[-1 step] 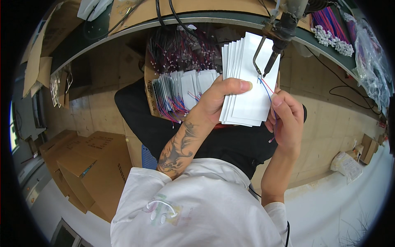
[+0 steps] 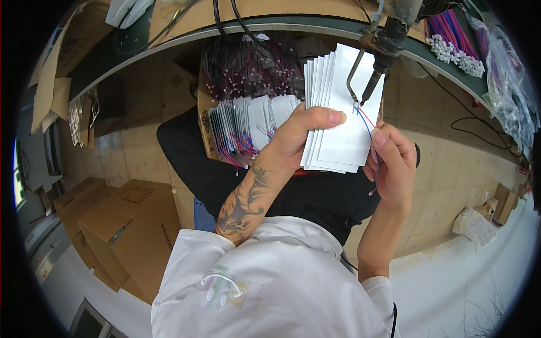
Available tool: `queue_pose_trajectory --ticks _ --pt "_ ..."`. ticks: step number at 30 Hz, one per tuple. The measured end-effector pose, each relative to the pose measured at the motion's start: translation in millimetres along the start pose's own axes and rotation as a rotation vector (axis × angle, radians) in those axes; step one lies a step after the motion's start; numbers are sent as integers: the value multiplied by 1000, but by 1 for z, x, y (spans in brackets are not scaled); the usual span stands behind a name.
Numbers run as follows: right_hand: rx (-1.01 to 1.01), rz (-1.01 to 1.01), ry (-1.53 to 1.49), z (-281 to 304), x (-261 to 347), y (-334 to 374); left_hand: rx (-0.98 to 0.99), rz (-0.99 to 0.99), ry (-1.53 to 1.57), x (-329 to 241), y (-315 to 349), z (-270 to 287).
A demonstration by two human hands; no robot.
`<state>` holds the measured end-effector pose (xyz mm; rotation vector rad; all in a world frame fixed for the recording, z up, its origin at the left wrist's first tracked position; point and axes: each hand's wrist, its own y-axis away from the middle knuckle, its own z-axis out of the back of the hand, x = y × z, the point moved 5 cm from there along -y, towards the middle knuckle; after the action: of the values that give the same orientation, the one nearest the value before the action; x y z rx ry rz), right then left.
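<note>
My left hand (image 2: 309,128) grips a fanned stack of flat white panels (image 2: 344,141), thumb on top and fingers hidden underneath. Between the thumb and fingers of my right hand (image 2: 391,155) is a thin red and blue wire lead (image 2: 366,119), its small connector end hanging below the hand. The bare ends of the lead meet the top panel at small metal tabs. Just there, the tip of a mounted soldering iron (image 2: 373,84) and a thin bent metal feed tube (image 2: 351,76) come down from above, at or very close to the joint.
Below the bench edge (image 2: 282,26) a cardboard box (image 2: 207,132) holds several wired white panels and bundled leads. More red and blue leads (image 2: 451,34) lie on the bench at right, beside clear plastic bags (image 2: 507,84). Cartons (image 2: 135,225) stand on the floor at left.
</note>
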<state>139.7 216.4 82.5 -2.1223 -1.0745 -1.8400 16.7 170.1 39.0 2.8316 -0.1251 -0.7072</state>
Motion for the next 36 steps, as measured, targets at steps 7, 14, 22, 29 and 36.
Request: queue_pose_trajectory --ticks 7,14,22,29,36 --pt "-14 31 -15 1 3 1 -21 8 -26 0 0 -3" --pt "-21 -4 -15 1 -2 2 43 28 133 3 2 1" --pt "-64 -26 -14 1 -7 3 -10 16 -8 8 2 6" --pt "-109 65 -8 7 -46 18 -92 -23 95 18 26 29" --pt "-160 -111 244 2 -112 25 -314 73 127 47 53 83"
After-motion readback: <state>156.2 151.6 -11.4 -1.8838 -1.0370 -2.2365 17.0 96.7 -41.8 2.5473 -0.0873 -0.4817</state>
